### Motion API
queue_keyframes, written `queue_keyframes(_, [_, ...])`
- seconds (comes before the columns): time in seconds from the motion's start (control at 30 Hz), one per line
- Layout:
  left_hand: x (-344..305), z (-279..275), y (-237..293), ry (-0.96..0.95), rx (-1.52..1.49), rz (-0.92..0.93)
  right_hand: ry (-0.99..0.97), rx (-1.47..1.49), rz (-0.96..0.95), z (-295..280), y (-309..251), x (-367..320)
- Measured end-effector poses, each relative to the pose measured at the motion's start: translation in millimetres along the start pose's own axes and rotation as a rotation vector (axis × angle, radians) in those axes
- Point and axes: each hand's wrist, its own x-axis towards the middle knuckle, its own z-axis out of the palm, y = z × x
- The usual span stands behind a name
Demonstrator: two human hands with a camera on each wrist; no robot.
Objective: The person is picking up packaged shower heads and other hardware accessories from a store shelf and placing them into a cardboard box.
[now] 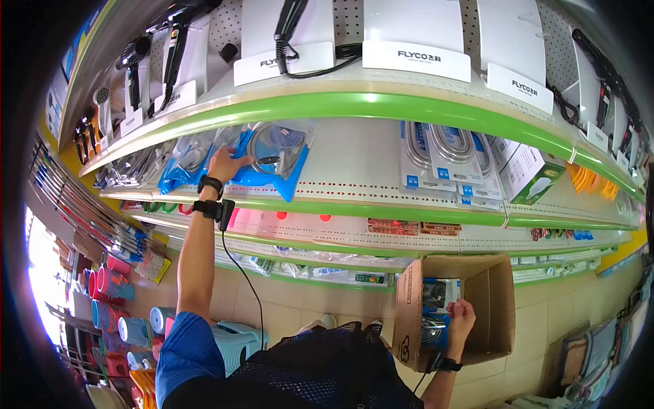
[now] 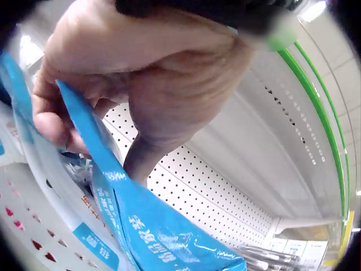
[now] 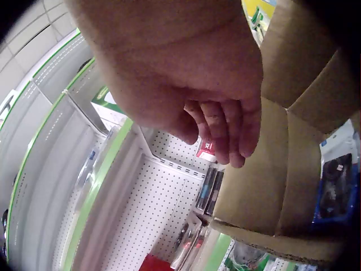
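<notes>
The blue pack (image 1: pixel 276 155) leaned on the shelf (image 1: pixel 381 211), its long axis sloping down to the right. We saw the left hand (image 1: pixel 225 163) clamped on its left edge, pinching the plastic. The right hand (image 1: pixel 462 317) was well apart, low at the open box (image 1: pixel 494 307), fingers curled; we could not tell whether they gripped anything. Hose packs (image 1: pixel 443 153) stood further right, and nothing stood between them.
</notes>
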Motion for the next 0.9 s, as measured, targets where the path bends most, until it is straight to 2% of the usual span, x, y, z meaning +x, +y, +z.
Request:
queue_keyframes(0.07, [1.9, 1.1, -5.1, -0.098, -0.244, -0.036, -0.061, -0.079, -0.044, 10.3, -7.4, -4.3])
queue_keyframes(0.1, [0.0, 0.6, -5.1, -0.096, -0.249, -0.039, -0.117, -0.154, -0.08, 16.2, -12.1, -8.1])
queue_keyframes(0.17, [-4.4, 1.2, -0.9, -0.265, -0.716, -0.095, -0.141, -0.143, -0.087, 30.4, -23.0, -13.3])
queue_keyframes(0.2, [-5.1, 4.3, -2.1, -0.264, -0.719, -0.097, -0.179, -0.17, -0.121, 36.9, -27.2, -15.6])
queue_keyframes(0.27, [-8.0, 8.5, 2.5, -0.055, -0.554, -0.072, -0.237, -0.252, -0.169, 48.2, -35.4, -18.7])
queue_keyframes(0.3, [-10.3, 5.4, 7.2, -0.055, -0.557, -0.073, -0.236, -0.255, -0.172, 53.2, -37.0, -18.7])
queue_keyframes(0.37, [-18.1, -8.4, 19.9, -0.016, -0.253, -0.024, -0.266, -0.305, -0.234, 62.3, -38.5, -18.3])
queue_keyframes(0.43, [-30.5, -24.6, 43.2, -0.063, -0.309, -0.066, -0.285, -0.306, -0.247, 70.1, -45.5, -20.9])
queue_keyframes(0.5, [-35.2, -24.4, 45.0, -0.108, -0.364, -0.106, -0.303, -0.305, -0.26, 74.0, -50.6, -22.9])
queue_keyframes(0.57, [-36.8, -16.5, 44.9, -0.209, -0.639, -0.115, -0.322, -0.367, -0.291, 76.7, -54.8, -24.2])
queue_keyframes(0.6, [-39.8, -17.5, 47.5, -0.212, -0.64, -0.109, -0.315, -0.366, -0.29, 78.5, -57.3, -25.4])
queue_keyframes(0.67, [-53.0, -18.5, 55.8, -0.461, -0.808, -0.153, -0.319, -0.35, -0.241, 80.6, -61.1, -29.0])
queue_keyframes(0.7, [-57.3, -13.4, 58.4, -0.467, -0.809, -0.15, -0.313, -0.352, -0.238, 81.7, -61.5, -29.4])
queue_keyframes(0.77, [-66.7, -4.3, 63.7, -0.494, -1.154, -0.211, -0.333, -0.3, -0.199, 83.7, -61.4, -29.8])
queue_keyframes(0.9, [-86.0, -6.7, 83.3, -0.487, -1.495, -0.248, -0.37, -0.264, -0.198, 91.6, -72.9, -34.6])
